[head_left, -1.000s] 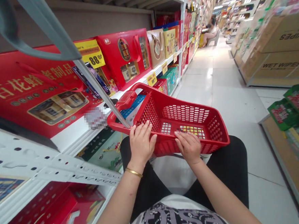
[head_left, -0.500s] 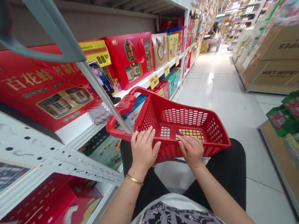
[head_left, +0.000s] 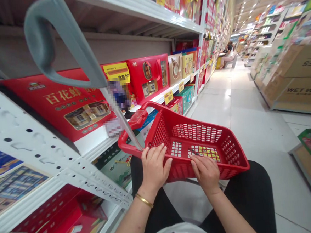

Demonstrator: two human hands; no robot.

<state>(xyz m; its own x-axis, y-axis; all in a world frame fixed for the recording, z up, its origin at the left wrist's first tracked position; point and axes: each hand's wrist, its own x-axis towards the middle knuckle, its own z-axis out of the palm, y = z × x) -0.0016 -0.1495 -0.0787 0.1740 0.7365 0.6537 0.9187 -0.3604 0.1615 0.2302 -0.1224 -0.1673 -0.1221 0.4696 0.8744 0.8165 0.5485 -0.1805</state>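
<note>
A red plastic shopping basket (head_left: pixel 162 173) with perforated walls sits across my lap, tilted toward the aisle. My left hand (head_left: pixel 154 168), with a gold bangle at its wrist, rests on the near rim at the basket's left end, fingers over the edge and thumb apart. Further right, my right hand (head_left: pixel 206 171) holds the same rim with its fingers curled over it. A grey pull handle (head_left: pixel 73 47) on a metal pole rises from the basket's left end, touched by neither hand. Nothing lies visibly inside the basket.
White metal shelving (head_left: pixel 51 148) stands close on my left, with a red honey gift box (head_left: pixel 54 113) and other gift boxes. A pixelated phone-like object (head_left: pixel 120 94) stands at the shelf edge. Wet-wipes cartons (head_left: pixel 300 90) line the aisle's right side. A person (head_left: pixel 227 56) sits far ahead.
The view has tilted up and turned slightly left, so more of the grey handle shows. Both hands stay at the same places on the basket rim.
</note>
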